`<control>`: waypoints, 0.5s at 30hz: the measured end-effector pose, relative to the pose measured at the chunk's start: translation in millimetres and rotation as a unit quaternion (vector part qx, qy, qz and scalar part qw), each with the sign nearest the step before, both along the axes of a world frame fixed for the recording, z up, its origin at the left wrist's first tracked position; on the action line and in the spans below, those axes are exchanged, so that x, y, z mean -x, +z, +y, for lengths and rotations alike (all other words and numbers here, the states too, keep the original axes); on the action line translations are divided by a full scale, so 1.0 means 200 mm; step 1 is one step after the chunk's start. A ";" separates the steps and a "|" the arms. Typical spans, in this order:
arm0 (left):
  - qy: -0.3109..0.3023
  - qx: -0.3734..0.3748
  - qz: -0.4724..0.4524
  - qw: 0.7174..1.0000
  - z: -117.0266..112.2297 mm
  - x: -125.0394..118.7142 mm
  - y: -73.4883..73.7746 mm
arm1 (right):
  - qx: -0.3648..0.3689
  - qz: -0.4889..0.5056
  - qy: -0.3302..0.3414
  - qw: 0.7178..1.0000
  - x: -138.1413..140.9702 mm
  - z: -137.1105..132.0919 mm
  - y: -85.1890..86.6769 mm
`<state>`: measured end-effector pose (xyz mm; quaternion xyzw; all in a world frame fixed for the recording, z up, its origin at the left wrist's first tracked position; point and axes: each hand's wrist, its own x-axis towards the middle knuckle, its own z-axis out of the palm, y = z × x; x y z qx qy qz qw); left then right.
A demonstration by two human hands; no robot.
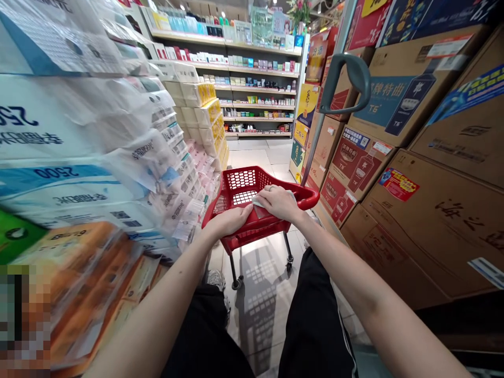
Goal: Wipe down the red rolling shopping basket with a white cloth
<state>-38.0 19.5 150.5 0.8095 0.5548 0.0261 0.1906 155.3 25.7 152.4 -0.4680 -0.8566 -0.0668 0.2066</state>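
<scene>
A red plastic shopping cart (252,231) with a perforated basket stands on casters in front of my legs. My left hand (235,218) grips the near rim at its left side, some fingers hidden by the rim. Over the right part of that rim lies my right hand (279,202), its fingers closed on a pale cloth (256,201). Only the cloth's edges show beside the fingers. A slanted metal pole rises at the cart's right side, topped by a grey looped handle (325,84). Inside, the visible part of the basket shows only its mesh wall and floor.
Stacked tissue packs (59,121) line the aisle's left side, with orange packs (90,283) low at the near left. Piled cardboard cartons (429,220) border the right. Shelves of small boxed goods (252,68) cross the far end. Pale floor tiles (268,155) run between.
</scene>
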 end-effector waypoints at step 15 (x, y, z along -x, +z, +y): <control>0.028 -0.034 0.051 0.998 0.05 -0.04 -0.05 | 0.083 0.026 -0.063 0.994 -0.14 0.11 -0.02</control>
